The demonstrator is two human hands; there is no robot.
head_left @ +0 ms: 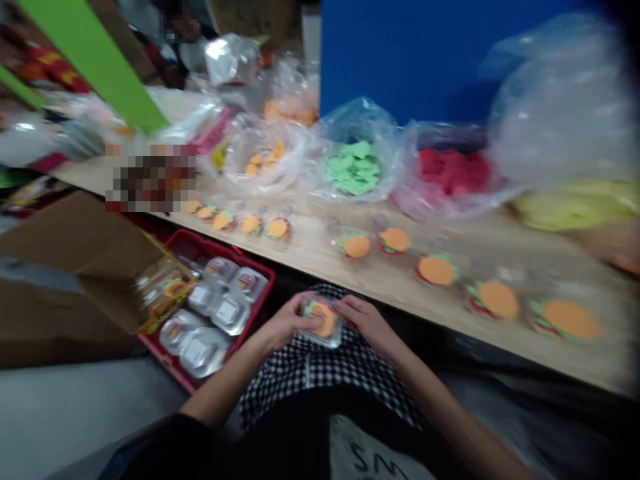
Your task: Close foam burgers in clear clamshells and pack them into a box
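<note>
Over my lap I hold a clear plastic clamshell box (330,339) with a toy burger (326,321) inside, its orange bun facing up. My left hand (291,321) is closed on the box's left side, thumb across the top. At the upper right edge, the fingers of my right hand (361,319) pinch the same box. Whether the lid is fully closed cannot be made out. Along the table (310,257) in front stand several more toy burgers, among them one burger (437,271) to the right, seemingly in open clear boxes.
Left of my lap, a red crate (270,283) holds several packed clear boxes (233,312). An open cardboard box (65,267) stands beside it. Along the table's back are bags of orange pieces (265,160), green pieces (354,168), red pieces (453,172) and yellow pieces (575,203).
</note>
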